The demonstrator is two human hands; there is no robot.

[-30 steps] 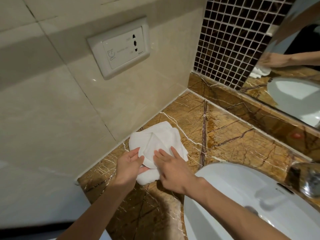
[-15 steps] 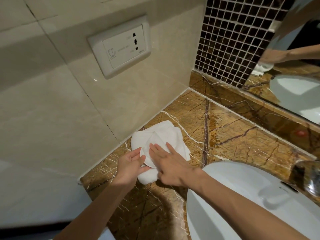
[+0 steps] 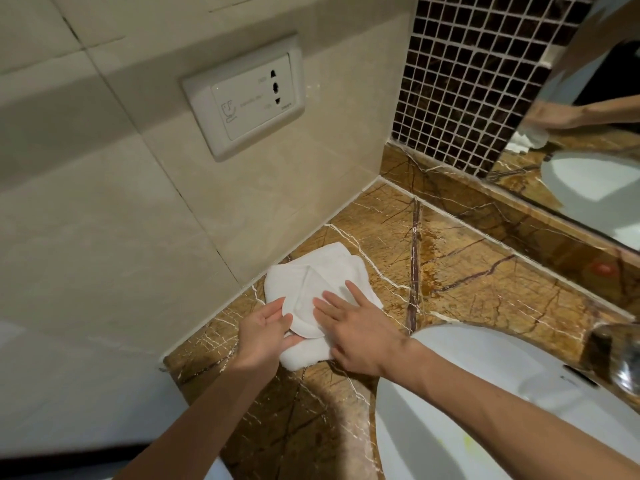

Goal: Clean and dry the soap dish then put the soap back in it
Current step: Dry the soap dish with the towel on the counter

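White terry towel [image 3: 313, 282] bunched beside the sink [image 3: 485, 393], soft and floppy; my right hand [image 3: 356, 337] presses flat, fingers spread, my left hand [image 3: 265, 332] pinching its near fold. Soap dish and soap nowhere in view, maybe wrapped inside.

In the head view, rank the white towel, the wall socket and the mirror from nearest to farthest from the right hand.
1. White towel: under the right hand, touching.
2. Wall socket: on the wall, up and left.
3. Mirror: far right, behind the counter.
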